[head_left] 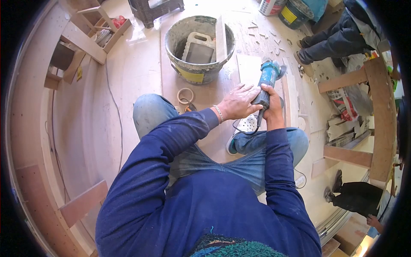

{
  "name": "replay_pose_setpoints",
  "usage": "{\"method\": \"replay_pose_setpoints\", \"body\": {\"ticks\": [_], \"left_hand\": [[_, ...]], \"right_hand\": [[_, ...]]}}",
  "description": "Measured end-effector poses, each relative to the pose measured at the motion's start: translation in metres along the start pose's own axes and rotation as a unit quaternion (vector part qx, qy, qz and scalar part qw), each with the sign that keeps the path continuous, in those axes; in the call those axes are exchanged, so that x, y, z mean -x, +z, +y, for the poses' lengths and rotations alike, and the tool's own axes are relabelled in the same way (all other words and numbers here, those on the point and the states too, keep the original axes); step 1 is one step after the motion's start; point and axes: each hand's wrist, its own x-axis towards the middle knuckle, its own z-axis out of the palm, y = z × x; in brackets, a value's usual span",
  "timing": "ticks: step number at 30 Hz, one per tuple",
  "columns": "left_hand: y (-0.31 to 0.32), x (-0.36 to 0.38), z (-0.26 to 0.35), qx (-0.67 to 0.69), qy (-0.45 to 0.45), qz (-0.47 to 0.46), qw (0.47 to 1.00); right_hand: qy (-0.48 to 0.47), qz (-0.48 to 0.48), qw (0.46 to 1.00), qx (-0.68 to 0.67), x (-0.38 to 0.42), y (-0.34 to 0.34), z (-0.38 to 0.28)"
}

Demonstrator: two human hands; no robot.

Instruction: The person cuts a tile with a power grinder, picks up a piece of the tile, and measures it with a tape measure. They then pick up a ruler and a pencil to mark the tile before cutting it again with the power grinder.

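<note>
A teal and black angle grinder (268,76) points away from me, its disc (281,72) at the far right end and its cord trailing from the rear. My right hand (272,107) is wrapped round the grinder's body from the right. On the left side, my dusty left hand (237,102) grips the dark rear of the body, fingers together and thumb across the end. Beneath the tool lies a pale board (249,70). A roll of tape (185,96) and an orange-and-black tool (190,107) rest on the floor by my left knee.
Ahead stands a dirty bucket (188,69) holding a plastic jug (199,48) and a pale strip (221,38). Offcuts (265,34) litter the floor. One person's legs (323,45) are at upper right, another person (357,198) at lower right. Wooden frames (379,124) flank both sides.
</note>
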Motion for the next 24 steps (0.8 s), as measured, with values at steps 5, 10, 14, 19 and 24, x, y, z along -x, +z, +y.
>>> {"method": "replay_pose_setpoints", "body": {"ticks": [5, 10, 14, 19, 24], "left_hand": [[0.011, -0.002, 0.002, 0.105, -0.064, -0.016, 0.992], [0.017, -0.002, 0.001, 0.180, -0.077, -0.022, 0.980], [0.007, -0.011, -0.005, 0.134, -0.038, -0.054, 0.989], [-0.052, -0.042, -0.046, 0.054, -0.116, -0.120, 0.984], [-0.148, -0.064, -0.047, 0.095, -0.194, 0.141, 0.966]], "right_hand": [[-0.022, 0.021, 1.000, -0.005, 0.000, -0.003, -0.004], [-0.048, 0.043, 0.998, 0.021, 0.007, 0.002, -0.010], [-0.058, 0.059, 0.996, 0.039, 0.001, -0.004, -0.009], [-0.133, 0.198, 0.933, 0.270, -0.018, -0.020, 0.030], [-0.099, 0.338, 0.772, 0.529, -0.045, -0.047, 0.091]]}}
